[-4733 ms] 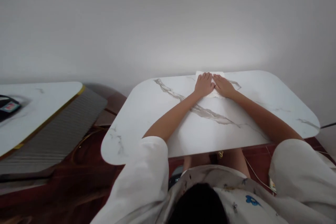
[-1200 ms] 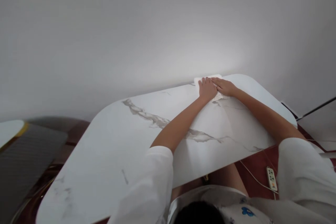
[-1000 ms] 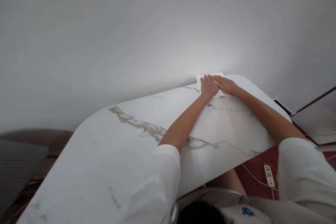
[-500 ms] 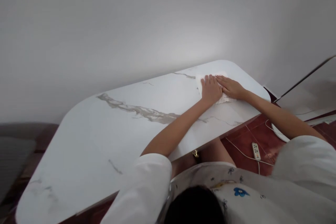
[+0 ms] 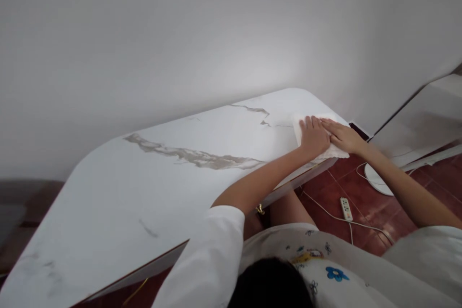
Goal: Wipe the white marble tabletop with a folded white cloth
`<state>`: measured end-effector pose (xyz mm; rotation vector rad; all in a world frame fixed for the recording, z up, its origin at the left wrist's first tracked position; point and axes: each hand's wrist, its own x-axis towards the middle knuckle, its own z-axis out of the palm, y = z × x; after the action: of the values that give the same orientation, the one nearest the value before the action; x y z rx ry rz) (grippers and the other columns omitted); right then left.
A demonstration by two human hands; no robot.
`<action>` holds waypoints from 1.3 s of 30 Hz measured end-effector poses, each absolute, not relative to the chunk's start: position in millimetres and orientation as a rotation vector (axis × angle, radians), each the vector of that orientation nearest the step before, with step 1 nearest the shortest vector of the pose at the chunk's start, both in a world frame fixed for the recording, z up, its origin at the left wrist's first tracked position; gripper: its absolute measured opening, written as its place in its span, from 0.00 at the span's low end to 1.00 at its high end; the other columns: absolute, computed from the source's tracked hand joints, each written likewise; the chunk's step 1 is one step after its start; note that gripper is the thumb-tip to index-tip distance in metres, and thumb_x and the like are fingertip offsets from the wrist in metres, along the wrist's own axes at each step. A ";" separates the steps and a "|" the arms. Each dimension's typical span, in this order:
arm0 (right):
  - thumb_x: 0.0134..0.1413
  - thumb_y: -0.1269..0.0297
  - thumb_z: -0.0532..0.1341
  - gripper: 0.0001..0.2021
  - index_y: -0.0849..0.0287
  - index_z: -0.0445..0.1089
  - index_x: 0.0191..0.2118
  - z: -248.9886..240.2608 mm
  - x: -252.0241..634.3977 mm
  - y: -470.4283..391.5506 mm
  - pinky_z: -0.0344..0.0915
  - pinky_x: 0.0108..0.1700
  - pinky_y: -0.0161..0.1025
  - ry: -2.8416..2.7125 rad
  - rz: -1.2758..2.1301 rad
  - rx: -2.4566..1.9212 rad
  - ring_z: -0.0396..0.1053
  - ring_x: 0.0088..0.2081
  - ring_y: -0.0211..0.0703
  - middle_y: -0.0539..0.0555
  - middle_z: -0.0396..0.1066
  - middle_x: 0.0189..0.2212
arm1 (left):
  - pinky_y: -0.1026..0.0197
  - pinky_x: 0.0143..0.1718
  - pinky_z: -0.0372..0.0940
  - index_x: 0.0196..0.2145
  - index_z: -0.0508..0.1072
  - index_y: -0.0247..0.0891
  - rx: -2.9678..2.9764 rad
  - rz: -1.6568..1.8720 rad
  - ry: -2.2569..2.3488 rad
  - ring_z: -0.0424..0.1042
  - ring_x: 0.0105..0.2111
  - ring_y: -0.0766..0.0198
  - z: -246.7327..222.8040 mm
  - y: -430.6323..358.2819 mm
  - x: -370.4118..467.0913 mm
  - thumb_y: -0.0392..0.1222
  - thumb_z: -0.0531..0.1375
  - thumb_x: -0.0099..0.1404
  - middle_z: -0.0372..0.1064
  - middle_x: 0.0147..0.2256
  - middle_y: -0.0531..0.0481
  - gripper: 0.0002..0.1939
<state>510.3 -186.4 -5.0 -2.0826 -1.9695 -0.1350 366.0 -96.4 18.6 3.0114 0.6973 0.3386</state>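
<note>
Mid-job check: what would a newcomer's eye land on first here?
First, the left hand and right hand, together on a white cloth at the tabletop's right end. Then the grey-brown vein across the tabletop's middle, and the pale power strip on the red floor, lower right.

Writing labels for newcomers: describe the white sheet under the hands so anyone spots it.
Start at the long white table along the grey wall; go to its right end. There the left hand and right hand lie side by side. The white sheet is beneath both: its edge is uneven and it lacks the table's grey-brown veins.
</note>
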 end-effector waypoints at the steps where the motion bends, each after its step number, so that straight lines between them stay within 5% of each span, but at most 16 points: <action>1: 0.58 0.65 0.48 0.32 0.54 0.50 0.69 -4.7 517.9 -183.0 0.53 0.67 0.56 -1.959 -0.139 -2.099 0.51 0.67 0.50 0.50 0.51 0.67 | 0.37 0.65 0.44 0.65 0.54 0.21 3.005 0.346 0.689 0.47 0.67 0.40 18.8 -93.2 374.3 0.42 0.45 0.71 0.49 0.66 0.30 0.30; 9: 0.60 0.62 0.45 0.30 0.63 0.54 0.68 -4.1 544.8 -102.7 0.49 0.68 0.51 -2.032 -0.120 -2.059 0.49 0.68 0.48 0.56 0.51 0.68 | 0.38 0.64 0.45 0.65 0.56 0.21 2.986 0.412 0.848 0.48 0.66 0.41 12.3 -29.1 399.4 0.42 0.44 0.71 0.51 0.66 0.32 0.30; 18: 0.63 0.59 0.44 0.29 0.54 0.54 0.68 -5.4 557.9 34.0 0.51 0.67 0.50 -2.109 -0.063 -1.894 0.51 0.67 0.45 0.50 0.53 0.67 | 0.44 0.64 0.45 0.64 0.56 0.20 2.969 0.516 1.101 0.51 0.64 0.43 7.2 81.9 404.3 0.41 0.43 0.71 0.54 0.65 0.32 0.29; 23: 0.61 0.61 0.45 0.28 0.58 0.59 0.65 -8.3 606.8 67.3 0.52 0.67 0.50 -2.000 -0.096 -1.915 0.54 0.66 0.45 0.53 0.58 0.65 | 0.45 0.64 0.45 0.64 0.57 0.20 2.951 0.524 1.068 0.51 0.64 0.45 11.0 111.7 454.6 0.40 0.42 0.71 0.55 0.64 0.33 0.28; 39: 0.52 0.69 0.47 0.31 0.54 0.62 0.63 -10.5 627.9 -157.8 0.55 0.66 0.51 -1.777 -0.138 -2.158 0.55 0.65 0.45 0.49 0.64 0.62 | 0.39 0.63 0.47 0.61 0.64 0.24 2.985 0.643 0.494 0.54 0.63 0.43 6.2 -52.9 494.9 0.42 0.47 0.70 0.59 0.62 0.30 0.26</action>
<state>627.9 -157.8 -10.5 -2.1575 -1.7771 -0.1378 494.9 -52.9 6.2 2.9850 0.4944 0.6425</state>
